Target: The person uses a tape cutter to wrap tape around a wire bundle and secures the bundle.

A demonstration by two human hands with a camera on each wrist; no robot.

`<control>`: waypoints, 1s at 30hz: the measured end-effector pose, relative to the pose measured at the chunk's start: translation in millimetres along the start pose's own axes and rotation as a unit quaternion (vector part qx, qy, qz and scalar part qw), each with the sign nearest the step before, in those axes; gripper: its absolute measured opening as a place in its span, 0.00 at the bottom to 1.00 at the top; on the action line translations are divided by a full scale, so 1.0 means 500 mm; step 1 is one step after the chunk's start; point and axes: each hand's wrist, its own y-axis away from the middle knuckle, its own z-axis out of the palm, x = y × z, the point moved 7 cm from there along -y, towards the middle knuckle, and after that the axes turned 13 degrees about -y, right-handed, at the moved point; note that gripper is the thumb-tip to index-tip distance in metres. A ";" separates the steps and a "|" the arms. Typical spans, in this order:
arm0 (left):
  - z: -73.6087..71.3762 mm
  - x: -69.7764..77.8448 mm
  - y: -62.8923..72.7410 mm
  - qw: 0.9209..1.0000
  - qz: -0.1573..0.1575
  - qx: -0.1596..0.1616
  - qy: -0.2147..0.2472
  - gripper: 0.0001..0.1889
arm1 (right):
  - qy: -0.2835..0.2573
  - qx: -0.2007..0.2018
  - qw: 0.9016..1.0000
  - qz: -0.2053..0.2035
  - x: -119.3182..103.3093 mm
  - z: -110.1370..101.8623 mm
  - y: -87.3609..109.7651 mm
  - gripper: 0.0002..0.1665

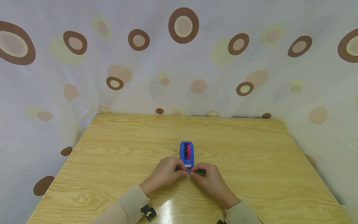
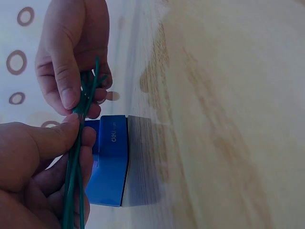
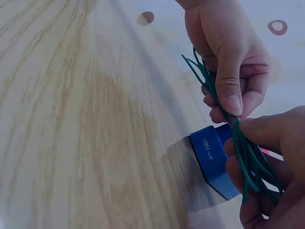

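Both hands meet just in front of a blue tape dispenser (image 1: 182,155), pinching a bundle of thin green strands (image 3: 248,164) between thumbs and fingers. My left hand (image 1: 167,171) grips one part of the bundle, and in the left wrist view the strands (image 2: 70,191) run down along its fingers. Close beside it, my right hand (image 1: 211,182) holds the other part, with loose ends fanning out past the fingers. Where the thumbs come together, a short greyish band shows around the strands. Fingertips hide part of the bundle's middle.
The dispenser holds a pink roll (image 1: 188,151) and stands on the wooden table (image 1: 117,140). A patterned curtain (image 1: 156,62) hangs behind the table and along its sides. Dark bands (image 1: 148,212) are strapped at the sleeves.
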 end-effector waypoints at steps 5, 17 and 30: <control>-0.001 0.001 0.001 1.000 -0.003 0.004 0.000 0.05 | 0.009 -0.005 1.000 0.009 0.005 0.000 -0.004 0.05; -0.005 0.005 0.001 1.000 0.000 0.020 -0.021 0.05 | 0.000 -0.039 0.999 0.026 -0.003 0.001 -0.011 0.03; -0.007 0.013 0.004 0.999 0.003 0.035 -0.038 0.04 | -0.007 -0.020 0.999 0.033 -0.002 -0.002 -0.011 0.05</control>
